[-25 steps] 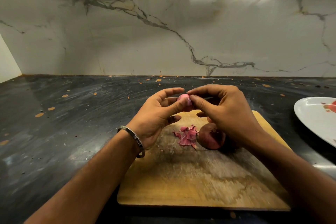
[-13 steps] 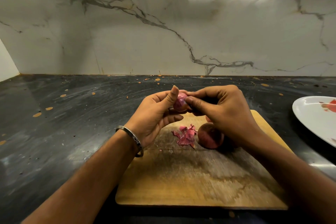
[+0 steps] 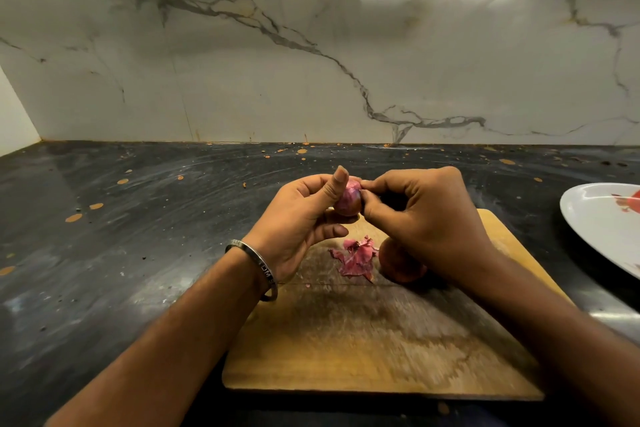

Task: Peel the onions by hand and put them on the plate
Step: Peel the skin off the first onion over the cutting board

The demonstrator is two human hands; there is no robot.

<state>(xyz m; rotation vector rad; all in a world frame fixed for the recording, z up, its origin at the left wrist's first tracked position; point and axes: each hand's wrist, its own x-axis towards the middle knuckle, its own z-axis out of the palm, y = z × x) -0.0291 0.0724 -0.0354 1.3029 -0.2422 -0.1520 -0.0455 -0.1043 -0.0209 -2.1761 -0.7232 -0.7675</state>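
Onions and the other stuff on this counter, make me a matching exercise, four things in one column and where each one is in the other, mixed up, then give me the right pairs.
Things:
1. small pink onion
2. unpeeled onion
3. onion skins
4. white plate

Places:
A. on the black counter, right of the cutting board
B. lying on the board, partly hidden under the right hand
C. held above the board between the left hand and the right hand
D. loose pile on the board, just left of the unpeeled onion

Pairs: 1-C, 2-B, 3-D, 4-A
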